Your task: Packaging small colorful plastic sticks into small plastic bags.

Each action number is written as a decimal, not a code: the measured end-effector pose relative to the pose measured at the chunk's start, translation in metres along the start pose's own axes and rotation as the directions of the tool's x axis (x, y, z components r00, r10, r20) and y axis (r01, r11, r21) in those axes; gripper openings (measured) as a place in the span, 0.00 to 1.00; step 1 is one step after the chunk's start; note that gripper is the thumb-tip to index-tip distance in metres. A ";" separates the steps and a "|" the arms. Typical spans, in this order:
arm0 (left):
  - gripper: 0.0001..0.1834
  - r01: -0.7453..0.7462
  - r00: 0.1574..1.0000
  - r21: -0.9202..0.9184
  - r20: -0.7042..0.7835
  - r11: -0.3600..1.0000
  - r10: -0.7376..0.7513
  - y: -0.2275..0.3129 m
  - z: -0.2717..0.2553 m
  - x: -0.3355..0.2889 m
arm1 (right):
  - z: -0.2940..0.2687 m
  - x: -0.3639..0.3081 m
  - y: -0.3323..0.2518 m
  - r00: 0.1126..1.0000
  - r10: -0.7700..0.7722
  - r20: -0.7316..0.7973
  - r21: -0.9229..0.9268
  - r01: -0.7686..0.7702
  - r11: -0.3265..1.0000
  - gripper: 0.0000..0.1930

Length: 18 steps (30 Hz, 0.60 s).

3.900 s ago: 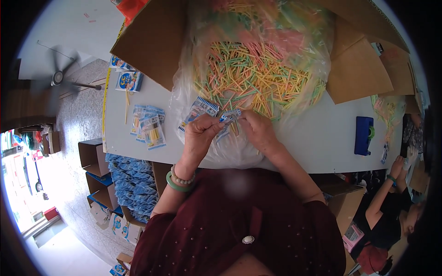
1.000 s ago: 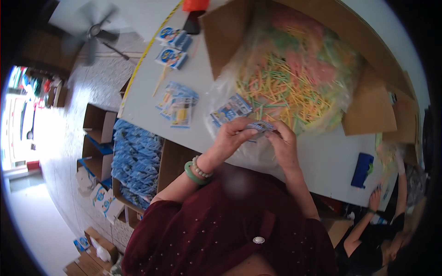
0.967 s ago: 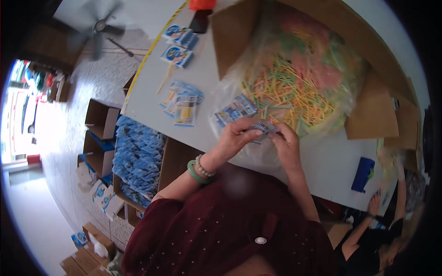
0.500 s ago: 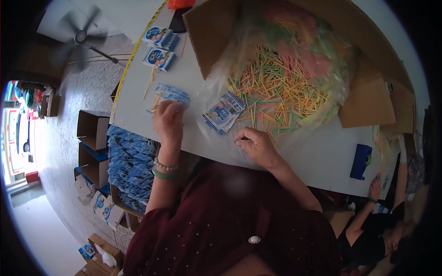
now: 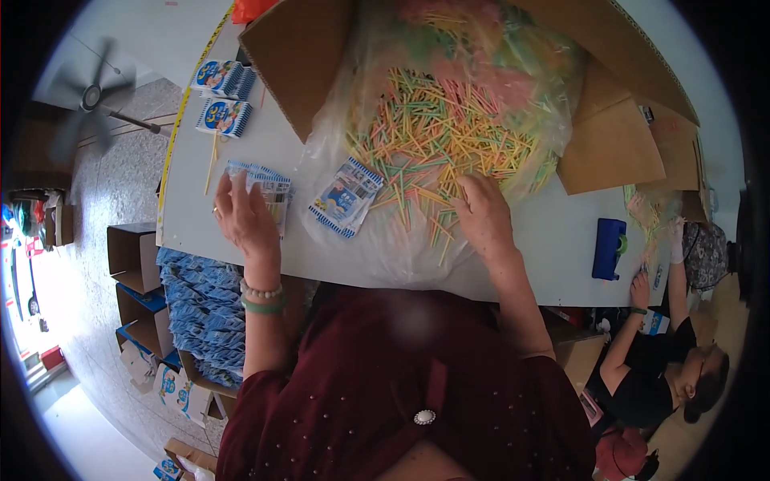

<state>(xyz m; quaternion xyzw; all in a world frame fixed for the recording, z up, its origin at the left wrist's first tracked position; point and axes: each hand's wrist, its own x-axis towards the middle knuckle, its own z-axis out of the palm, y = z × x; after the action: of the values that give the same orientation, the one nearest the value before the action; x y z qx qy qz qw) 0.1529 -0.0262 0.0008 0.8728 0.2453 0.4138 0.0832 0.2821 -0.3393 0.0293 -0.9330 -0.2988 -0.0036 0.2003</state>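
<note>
My left hand (image 5: 247, 216) lies with its fingers apart at the near edge of several blue-and-white packets (image 5: 277, 183), partly covering them. My right hand (image 5: 485, 216) is at the near side of a heap of thin pink, yellow and green sticks (image 5: 449, 136). Its thumb and forefinger are bent and a little apart, with no stick clearly between them. The sticks spill from a clear plastic bag (image 5: 325, 136) onto the table. Between my hands, a flat blue-and-white packet (image 5: 346, 196) rests on the bag's plastic.
Around the bag stands an open cardboard box (image 5: 297, 60). Two stacks of packets (image 5: 218, 116) sit at the far left, near a loose yellow stick (image 5: 212, 164). Blue packets (image 5: 204, 297) fill a box beside the table. A blue tape dispenser (image 5: 609, 248) and another person (image 5: 650, 369) are at right.
My right hand has moved forward to the heap of sticks, its fingers less curled. The fingers of my left hand have spread beside the packets. The whole view has shifted.
</note>
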 end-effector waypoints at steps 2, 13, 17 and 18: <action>0.15 -0.143 0.977 -0.230 0.123 0.963 0.175 0.026 -0.009 -0.006 | -0.005 0.003 0.003 0.990 0.080 0.114 -0.088 -0.070 0.994 0.27; 0.12 -0.203 0.393 -0.695 0.587 0.690 0.707 0.135 -0.002 -0.041 | 0.008 0.003 0.007 0.974 0.173 0.145 -0.194 -0.143 0.971 0.33; 0.12 -0.178 0.441 -0.666 0.605 0.725 0.664 0.130 0.000 -0.045 | 0.004 -0.001 0.011 0.986 -0.090 -0.143 0.070 0.101 0.992 0.19; 0.11 -0.188 0.459 -0.650 0.605 0.737 0.651 0.128 0.000 -0.047 | -0.001 -0.005 0.011 0.986 -0.093 -0.139 0.074 0.103 0.992 0.19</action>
<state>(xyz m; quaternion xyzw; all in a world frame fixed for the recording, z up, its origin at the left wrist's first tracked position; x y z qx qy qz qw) 0.1740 -0.1606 0.0138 0.9400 -0.1681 0.0270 0.2957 0.2843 -0.3508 0.0260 -0.9060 -0.3300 -0.0645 0.2571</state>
